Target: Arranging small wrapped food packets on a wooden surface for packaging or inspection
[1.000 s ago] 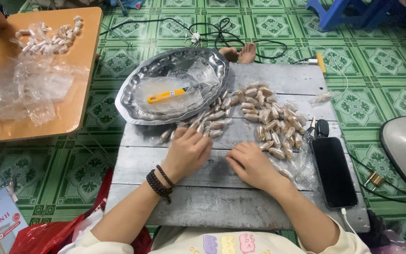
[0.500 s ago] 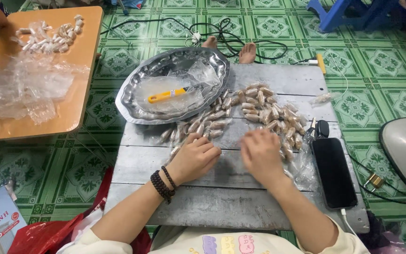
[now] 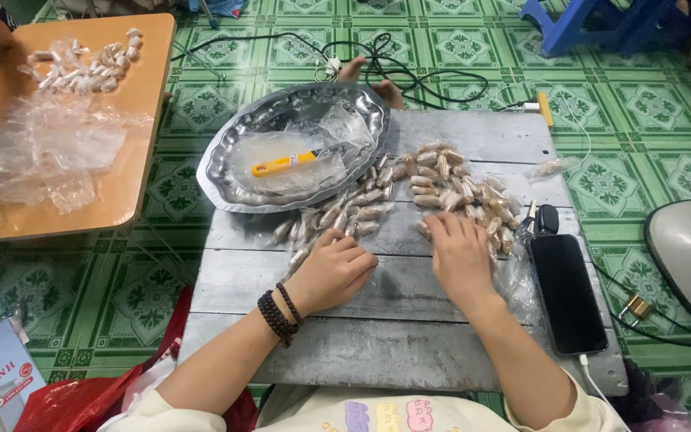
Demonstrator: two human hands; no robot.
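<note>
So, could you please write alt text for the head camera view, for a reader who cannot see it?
A person's left hand and right hand rest on a grey wooden table, touching a pile of small wrapped pieces. A metal tray behind holds a yellow-handled tool; a black phone lies to the right.

Grey wooden table (image 3: 409, 352), left hand (image 3: 333, 270) curled and right hand (image 3: 459, 254) flat on wrapped pieces (image 3: 449, 188) at its middle, silver tray (image 3: 233, 188) overhanging its far-left corner, black phone (image 3: 567, 292) along its right edge
</note>
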